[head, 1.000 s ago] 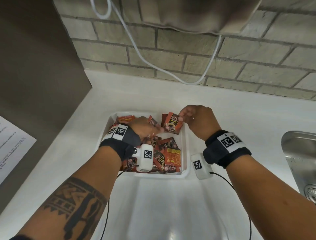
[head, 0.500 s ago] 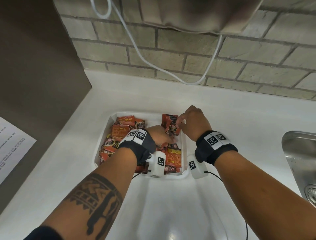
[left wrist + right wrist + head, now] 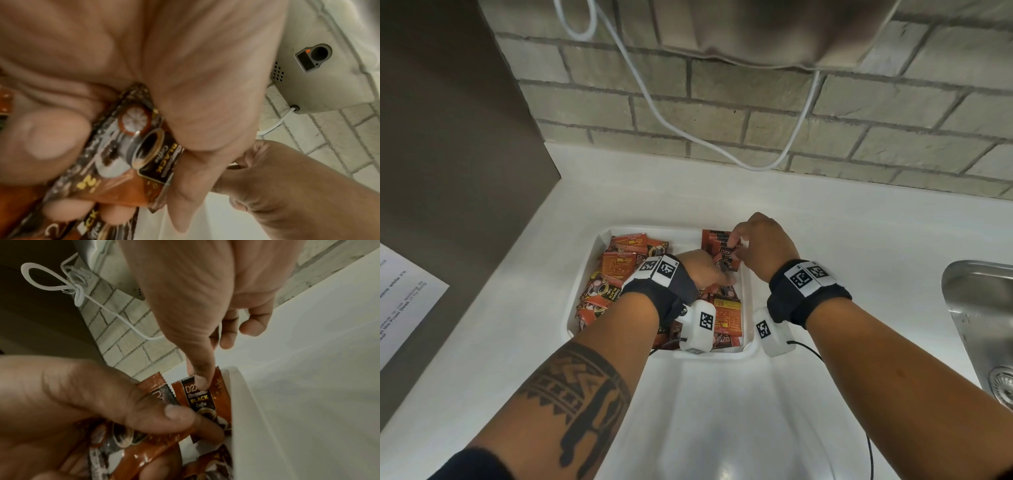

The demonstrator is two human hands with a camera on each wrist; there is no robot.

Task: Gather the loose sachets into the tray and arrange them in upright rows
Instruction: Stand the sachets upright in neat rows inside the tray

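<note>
A white tray [image 3: 650, 229] on the counter holds several orange and black coffee sachets [image 3: 616, 274], which lie loose on its left side. A few sachets [image 3: 717, 241] stand upright in the far right corner. My right hand [image 3: 760, 243] pinches the top of an upright sachet [image 3: 205, 395] there, thumb on its face, next to the tray wall [image 3: 246, 418]. My left hand [image 3: 705, 270] is inside the tray just left of it. It grips another sachet [image 3: 144, 154] between thumb and fingers. More sachets lie under both wrists.
A steel sink [image 3: 983, 308] lies at the right edge. A white cable [image 3: 688, 130] hangs down the brick wall from a grey appliance [image 3: 756, 31]. A printed sheet [image 3: 404, 291] is on the dark panel at left. White counter surrounds the tray.
My right hand lowered its sachet from above the tray into the far right corner. My left hand slid right toward it, uncovering the loose pile on the left.
</note>
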